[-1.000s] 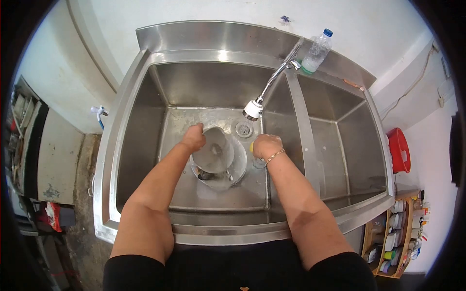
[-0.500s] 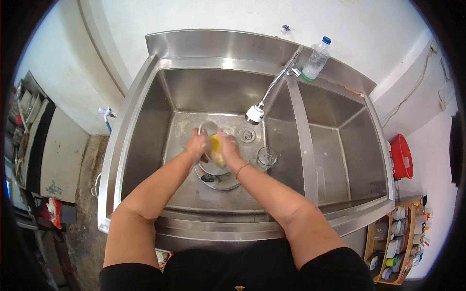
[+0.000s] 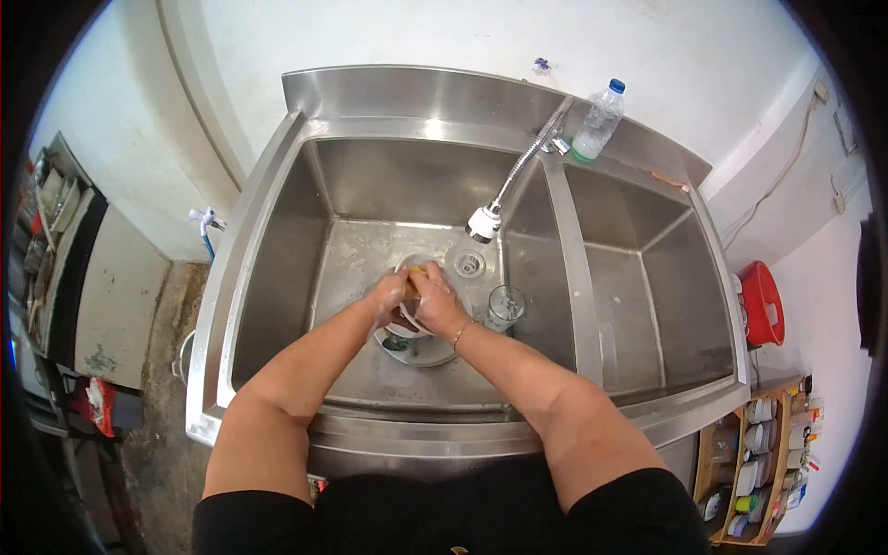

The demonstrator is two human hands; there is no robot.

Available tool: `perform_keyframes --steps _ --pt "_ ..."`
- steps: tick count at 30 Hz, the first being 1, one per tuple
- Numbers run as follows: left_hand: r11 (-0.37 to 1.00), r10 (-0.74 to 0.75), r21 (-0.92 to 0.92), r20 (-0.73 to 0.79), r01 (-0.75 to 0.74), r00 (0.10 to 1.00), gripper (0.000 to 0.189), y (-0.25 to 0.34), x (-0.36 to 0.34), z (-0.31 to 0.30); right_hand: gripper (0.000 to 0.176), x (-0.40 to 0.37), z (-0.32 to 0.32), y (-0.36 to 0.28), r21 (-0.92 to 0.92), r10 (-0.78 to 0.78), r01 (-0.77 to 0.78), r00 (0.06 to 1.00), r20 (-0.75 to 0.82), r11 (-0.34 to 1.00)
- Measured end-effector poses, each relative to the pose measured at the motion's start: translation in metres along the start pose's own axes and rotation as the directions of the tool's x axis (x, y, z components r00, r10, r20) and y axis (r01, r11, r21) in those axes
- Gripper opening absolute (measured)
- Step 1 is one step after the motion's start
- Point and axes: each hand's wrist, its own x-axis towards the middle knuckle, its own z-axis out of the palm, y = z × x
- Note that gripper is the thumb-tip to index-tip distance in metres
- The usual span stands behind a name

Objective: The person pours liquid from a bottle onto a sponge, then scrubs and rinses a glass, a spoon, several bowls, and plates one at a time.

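In the large sink basin, my left hand (image 3: 388, 294) is closed on the edge of a pale, soapy bowl (image 3: 409, 320), which it partly hides. My right hand (image 3: 437, 301) presses a yellow sponge (image 3: 415, 280) against the bowl, its fingers bent round it. Soap suds cover both hands. Beneath them a plate (image 3: 435, 352) lies on the basin floor with a small dark item (image 3: 395, 343) on it that I cannot make out. A clear drinking glass (image 3: 505, 305) stands right of my right hand.
A flexible faucet (image 3: 484, 222) hangs over the basin near the drain (image 3: 469, 264). On the sink's back ledge stands a plastic bottle (image 3: 598, 122). A divider (image 3: 581, 268) separates the second basin (image 3: 647, 305). Dishes fill a wooden rack (image 3: 754, 462) at right, below a red basin (image 3: 761, 305).
Both hands have come closer together and slightly lower. The bowl has turned in my grip, and my right hand now covers more of the sponge.
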Motion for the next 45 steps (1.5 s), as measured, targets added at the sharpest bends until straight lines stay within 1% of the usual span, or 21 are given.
perform_keyframes --steps 4,6,8,10,12,14,16,18,19,21,22,24,28,29,33,35,36,38,39,42,45 --pt "0.999 0.015 0.031 -0.279 -0.006 0.96 0.046 0.005 -0.022 0.029 0.031 -0.008 -0.003 0.021 -0.34 0.074 0.002 0.975 0.211 0.941" --pt "0.959 0.119 0.285 -0.45 0.016 0.885 0.046 0.0 -0.017 0.033 0.027 -0.014 0.011 0.017 -0.369 0.275 -0.118 0.87 0.409 0.922" --pt "0.987 0.123 0.151 -0.423 -0.064 0.898 0.045 -0.011 0.002 0.023 0.027 0.001 0.021 0.013 -0.24 0.336 -0.257 0.855 0.394 0.936" --pt "0.991 0.128 0.014 -0.405 -0.134 0.906 0.045 -0.013 0.01 0.014 0.027 0.021 0.024 0.011 0.25 0.414 -0.49 0.859 0.303 0.835" --pt "0.964 0.267 0.063 -0.292 -0.26 0.918 0.043 -0.009 0.018 0.008 0.025 0.017 0.024 0.017 0.458 0.372 -0.442 0.897 0.239 0.771" --pt "0.977 0.202 0.005 -0.327 -0.212 0.923 0.042 0.01 -0.009 0.028 0.023 0.012 0.026 0.036 -0.136 -0.115 0.097 0.984 -0.133 0.986" --pt "0.974 0.224 0.062 -0.398 -0.218 0.889 0.041 0.0 -0.003 0.023 0.027 0.001 0.016 0.036 -0.116 -0.145 0.139 0.989 -0.04 0.983" --pt "0.955 0.285 0.206 -0.419 -0.215 0.862 0.042 -0.032 0.043 -0.001 0.028 -0.007 0.003 0.021 -0.151 0.145 -0.103 0.944 0.298 0.983" --pt "0.913 0.351 0.352 -0.424 -0.205 0.835 0.042 -0.04 0.059 -0.01 0.028 -0.005 -0.004 0.007 -0.153 0.145 -0.103 0.944 0.296 0.983" --pt "0.949 0.272 0.267 -0.433 -0.166 0.86 0.043 -0.027 0.04 -0.003 0.029 -0.001 -0.007 -0.019 0.386 0.38 -0.55 0.816 0.435 0.741" --pt "0.976 0.194 0.181 -0.442 -0.125 0.876 0.044 -0.02 0.034 -0.002 0.029 0.0 0.004 -0.02 0.385 0.382 -0.551 0.816 0.434 0.741" --pt "0.978 0.187 0.161 -0.397 -0.132 0.898 0.044 -0.017 0.044 -0.016 0.027 -0.004 0.023 -0.026 0.232 0.284 -0.286 0.958 0.046 0.93" --pt "1.0 -0.008 0.0 -0.2 0.008 0.98 0.043 0.018 -0.002 -0.013 0.036 -0.027 0.005 0.018 -0.09 -0.268 0.278 0.958 0.105 0.956" --pt "1.0 0.004 0.014 -0.214 -0.001 0.977 0.042 0.017 -0.001 -0.016 0.035 -0.025 0.001 0.024 -0.109 -0.275 0.298 0.943 0.185 0.948" --pt "0.977 0.202 0.145 -0.376 -0.157 0.904 0.04 -0.013 0.007 -0.011 0.031 -0.01 0.006 -0.019 0.059 -0.028 0.013 0.966 0.256 0.998" --pt "0.984 0.15 0.139 -0.312 -0.111 0.938 0.039 -0.005 -0.002 -0.013 0.021 -0.007 0.0 -0.051 0.318 0.303 -0.407 0.894 0.33 0.856" --pt "0.987 0.099 0.144 -0.239 -0.065 0.966 0.038 0.002 -0.004 -0.015 0.021 -0.015 0.005 -0.04 0.317 0.297 -0.404 0.894 0.334 0.858" --pt "0.97 0.065 0.243 -0.224 -0.009 0.972 0.037 0.008 -0.004 -0.026 0.021 -0.038 0.016 -0.006 0.031 -0.224 0.223 0.971 0.086 0.974" --pt "0.974 0.043 0.228 -0.227 0.01 0.973 0.037 0.013 -0.013 -0.024 0.022 -0.034 0.001 0.002 -0.039 -0.3 0.32 0.919 0.255 0.947" --pt "0.991 0.112 0.109 -0.292 -0.083 0.95 0.036 0.02 -0.043 -0.002 0.023 -0.02 0.0 -0.011 -0.013 -0.278 0.283 0.948 0.155 0.959" --pt "0.989 0.146 0.055 -0.351 -0.135 0.925 0.035 0.011 -0.038 -0.001 0.023 -0.013 -0.002 -0.056 0.238 0.028 -0.085 0.972 0.231 0.968"
